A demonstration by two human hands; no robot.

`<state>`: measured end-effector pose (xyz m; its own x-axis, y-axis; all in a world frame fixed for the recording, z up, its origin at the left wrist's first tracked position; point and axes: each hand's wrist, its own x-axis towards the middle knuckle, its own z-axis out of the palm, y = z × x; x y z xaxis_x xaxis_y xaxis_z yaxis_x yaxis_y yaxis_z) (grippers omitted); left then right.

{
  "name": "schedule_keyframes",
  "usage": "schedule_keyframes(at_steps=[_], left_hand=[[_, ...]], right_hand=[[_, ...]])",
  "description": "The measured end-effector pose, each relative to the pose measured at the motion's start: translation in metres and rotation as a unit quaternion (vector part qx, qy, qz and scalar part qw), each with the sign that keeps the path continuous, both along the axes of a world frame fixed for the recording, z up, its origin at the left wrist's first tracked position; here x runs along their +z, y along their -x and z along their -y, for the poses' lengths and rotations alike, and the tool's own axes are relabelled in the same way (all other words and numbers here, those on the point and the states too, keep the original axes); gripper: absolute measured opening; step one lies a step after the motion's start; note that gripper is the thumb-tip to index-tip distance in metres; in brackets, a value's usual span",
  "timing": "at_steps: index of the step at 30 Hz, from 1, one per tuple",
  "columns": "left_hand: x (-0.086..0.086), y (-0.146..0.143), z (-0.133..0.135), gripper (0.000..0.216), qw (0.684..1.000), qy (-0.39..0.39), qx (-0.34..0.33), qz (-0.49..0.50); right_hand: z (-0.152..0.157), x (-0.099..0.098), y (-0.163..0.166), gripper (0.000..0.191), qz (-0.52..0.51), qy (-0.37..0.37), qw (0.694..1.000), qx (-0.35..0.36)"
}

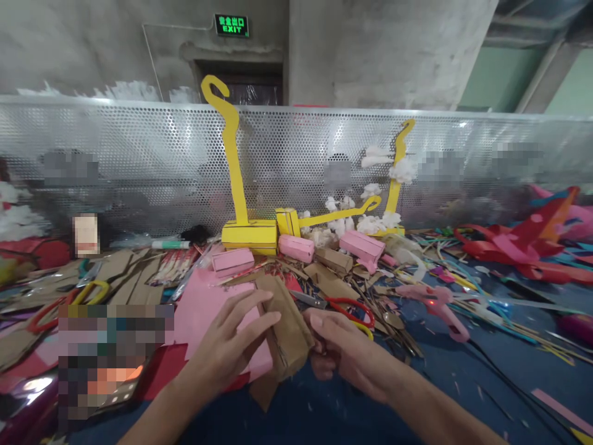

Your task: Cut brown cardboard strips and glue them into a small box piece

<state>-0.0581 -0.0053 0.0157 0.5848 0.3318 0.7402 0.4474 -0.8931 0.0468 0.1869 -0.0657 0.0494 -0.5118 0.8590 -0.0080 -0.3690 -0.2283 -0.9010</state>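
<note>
Lying tilted between both hands, the brown cardboard box [291, 330] has its left side under the fingertips of the left hand [236, 330], whose fingers are slightly apart; its thumb is hidden, so I cannot tell whether that hand clamps. The right hand [340, 340] has thumb and curled fingers pinched on the box's right edge. Pink sheet [197, 318] spreads beside the left hand; red-handled scissors [370, 312] lie just beyond the right.
</note>
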Motion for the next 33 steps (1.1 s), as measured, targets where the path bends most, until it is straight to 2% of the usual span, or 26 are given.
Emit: schedule_keyframes(at_steps=[4,8,11,13,14,16,17,19,21,23,26,33], left_hand=[[0.000,0.004,-0.002,0.061,0.996,-0.078,-0.011,-0.047],[0.003,0.005,-0.001,0.053,0.985,-0.143,-0.022,-0.092],[0.004,0.001,0.000,0.053,0.986,-0.141,-0.012,-0.086],[0.003,-0.006,0.002,0.054,0.997,-0.081,0.018,-0.011],[0.004,-0.011,0.003,0.054,0.998,-0.027,0.038,0.050],[0.005,-0.019,0.006,0.052,0.974,0.132,0.049,0.180],[0.006,-0.023,0.007,0.049,0.945,0.217,0.030,0.243],[0.008,-0.027,0.008,0.040,0.873,0.381,-0.034,0.303],[0.009,-0.029,0.009,0.041,0.811,0.483,-0.083,0.319],[0.008,-0.030,0.008,0.046,0.783,0.524,-0.096,0.320],[0.004,-0.031,0.007,0.047,0.776,0.537,-0.087,0.320],[0.008,-0.034,0.015,0.041,0.780,0.540,-0.101,0.299]], right_hand=[[-0.002,-0.001,-0.001,0.039,0.019,0.022,1.000,-0.006],[-0.006,-0.012,0.002,0.039,0.108,-0.027,0.993,-0.030],[-0.008,-0.018,0.004,0.038,0.169,-0.066,0.982,-0.058],[-0.009,-0.019,0.003,0.035,0.206,-0.103,0.970,-0.078],[-0.010,-0.018,0.003,0.034,0.227,-0.129,0.961,-0.089],[-0.010,-0.015,0.001,0.031,0.273,-0.179,0.939,-0.109],[-0.009,-0.014,0.000,0.030,0.295,-0.197,0.928,-0.114],[-0.008,-0.012,-0.001,0.028,0.328,-0.223,0.911,-0.113],[-0.007,-0.011,0.000,0.025,0.355,-0.243,0.896,-0.110],[-0.006,-0.012,0.001,0.024,0.379,-0.260,0.881,-0.110],[-0.006,-0.014,0.003,0.025,0.402,-0.275,0.866,-0.114],[0.001,-0.006,0.005,0.013,0.313,-0.287,0.889,-0.171]])
